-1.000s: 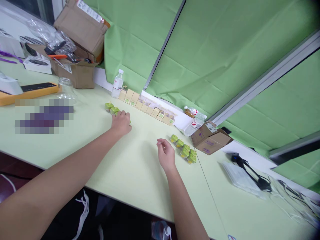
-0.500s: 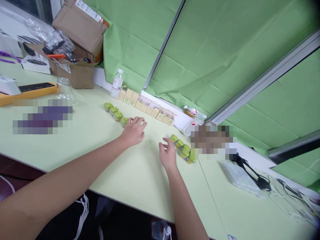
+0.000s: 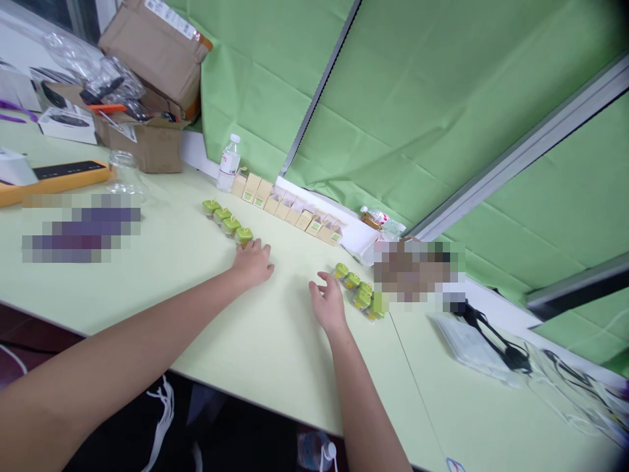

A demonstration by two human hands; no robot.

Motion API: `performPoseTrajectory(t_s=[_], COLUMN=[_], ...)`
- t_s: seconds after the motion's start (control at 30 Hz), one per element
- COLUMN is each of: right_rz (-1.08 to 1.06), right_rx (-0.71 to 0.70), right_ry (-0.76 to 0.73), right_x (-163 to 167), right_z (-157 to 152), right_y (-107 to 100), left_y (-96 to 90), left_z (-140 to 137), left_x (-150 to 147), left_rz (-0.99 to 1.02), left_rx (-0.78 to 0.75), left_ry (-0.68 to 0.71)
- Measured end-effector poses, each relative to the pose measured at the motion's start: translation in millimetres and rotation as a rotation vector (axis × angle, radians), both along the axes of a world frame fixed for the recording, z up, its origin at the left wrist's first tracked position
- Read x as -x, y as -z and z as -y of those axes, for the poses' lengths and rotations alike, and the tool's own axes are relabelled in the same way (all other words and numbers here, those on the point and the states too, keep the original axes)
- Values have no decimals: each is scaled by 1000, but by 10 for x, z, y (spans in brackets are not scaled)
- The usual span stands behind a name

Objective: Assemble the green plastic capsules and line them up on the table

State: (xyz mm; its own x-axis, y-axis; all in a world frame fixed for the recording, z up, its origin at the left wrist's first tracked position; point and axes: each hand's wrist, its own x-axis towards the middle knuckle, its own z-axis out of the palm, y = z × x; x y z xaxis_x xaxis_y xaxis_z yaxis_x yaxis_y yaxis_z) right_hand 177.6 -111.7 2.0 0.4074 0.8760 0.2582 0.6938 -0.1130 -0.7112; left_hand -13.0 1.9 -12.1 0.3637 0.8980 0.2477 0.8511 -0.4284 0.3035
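Observation:
My left hand (image 3: 252, 265) is low over the table, palm down, with its fingers loosely bent and apart. Just beyond its fingertips stands the nearest of a row of small clear containers with green tops (image 3: 230, 225); whether it touches that one is hard to tell. My right hand (image 3: 328, 303) is held open, fingers curved and nothing visible between them. Beside it, to the right, runs a second row of the same green-topped containers (image 3: 362, 295). Behind both rows, a line of small tan cardboard boxes (image 3: 285, 206) stands along the table's back edge.
A water bottle (image 3: 228, 164) stands left of the boxes, and other bottles (image 3: 383, 221) lie at their right end. Large cardboard boxes (image 3: 157, 141), a glass jar (image 3: 124, 174) and a yellow-black power strip (image 3: 73, 172) are at left. Cables and a flat white packet (image 3: 472, 351) lie at right.
My left hand has drawn back a little toward me and to the left, uncovering the nearest green-topped container. My right hand has hardly moved.

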Motion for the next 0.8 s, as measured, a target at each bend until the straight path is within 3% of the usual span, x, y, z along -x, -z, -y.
performPoseTrajectory(t_s=[0.4, 0.5, 0.63, 0.8], right_rz=[-18, 153, 458, 427], right_rx=[11, 56, 153, 448], right_ry=[118, 214, 435, 540], right_x=[-52, -82, -233, -551], right_z=[-4, 23, 107, 196], right_y=[-7, -54, -199, -347], left_y=[84, 58, 25, 32], left_z=[-30, -12, -1, -59], left_x=[-53, -43, -32, 7], left_rz=[26, 1, 0, -3], left_rx=[102, 88, 61, 56], left_ry=[36, 64, 53, 2])
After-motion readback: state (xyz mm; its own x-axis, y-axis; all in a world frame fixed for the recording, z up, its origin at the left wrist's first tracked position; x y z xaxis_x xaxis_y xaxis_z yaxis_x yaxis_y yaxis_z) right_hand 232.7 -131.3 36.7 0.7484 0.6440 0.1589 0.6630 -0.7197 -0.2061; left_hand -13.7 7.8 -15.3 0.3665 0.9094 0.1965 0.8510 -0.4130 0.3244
